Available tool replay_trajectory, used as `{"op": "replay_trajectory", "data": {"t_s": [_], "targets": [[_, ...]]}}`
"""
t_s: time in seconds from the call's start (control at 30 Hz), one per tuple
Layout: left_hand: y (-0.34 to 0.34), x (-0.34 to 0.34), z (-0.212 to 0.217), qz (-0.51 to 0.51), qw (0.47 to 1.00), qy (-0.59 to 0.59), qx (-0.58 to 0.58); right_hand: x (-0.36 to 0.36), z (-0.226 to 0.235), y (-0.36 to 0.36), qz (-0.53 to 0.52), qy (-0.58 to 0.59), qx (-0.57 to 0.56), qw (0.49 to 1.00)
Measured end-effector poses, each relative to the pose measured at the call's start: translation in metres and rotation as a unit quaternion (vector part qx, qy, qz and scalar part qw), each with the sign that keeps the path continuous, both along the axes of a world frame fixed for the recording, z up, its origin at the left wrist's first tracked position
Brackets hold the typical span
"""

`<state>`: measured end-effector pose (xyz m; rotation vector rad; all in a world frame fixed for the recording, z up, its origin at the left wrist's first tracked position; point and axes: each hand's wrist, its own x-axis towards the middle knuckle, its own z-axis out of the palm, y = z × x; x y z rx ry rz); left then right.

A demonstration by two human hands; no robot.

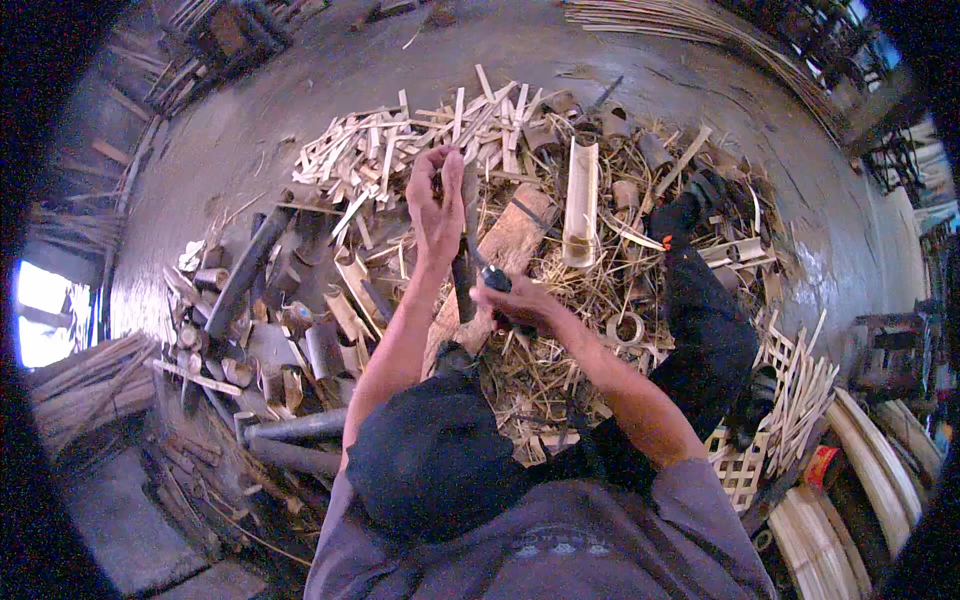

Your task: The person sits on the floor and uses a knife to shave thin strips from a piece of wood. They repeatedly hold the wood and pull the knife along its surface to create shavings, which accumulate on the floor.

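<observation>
The left hand (436, 205) is raised over the heap, its fingers pinched round the top of a thin, dark upright bamboo strip (466, 235). The right hand (518, 303) is clenched on the dark handle of a knife (492, 279), whose blade is too small and shadowed to make out where it meets the strip. Under both lies a pale flat wooden board (510, 243) amid straw-coloured shavings. A split half-round length of pale bamboo (581, 203) lies just beyond, near a scatter of short cut sticks (400, 140). A woven lattice panel (745, 465) at lower right is partly hidden by a dark trouser leg (705, 330).
</observation>
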<state>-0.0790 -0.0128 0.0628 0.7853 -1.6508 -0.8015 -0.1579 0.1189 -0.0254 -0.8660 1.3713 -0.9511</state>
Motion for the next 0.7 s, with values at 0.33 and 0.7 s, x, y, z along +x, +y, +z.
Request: {"op": "replay_trajectory", "data": {"t_s": [0.33,0.7], "targets": [[-0.016,-0.014,-0.044,0.090,0.976,-0.089,-0.175,-0.071,-0.016,0.018,0.043,0.571,-0.098,0.814],[-0.006,0.055,0.006,0.082,0.978,0.172,0.084,0.005,-0.116,0.110,-0.073,0.312,0.144,0.936]]}}
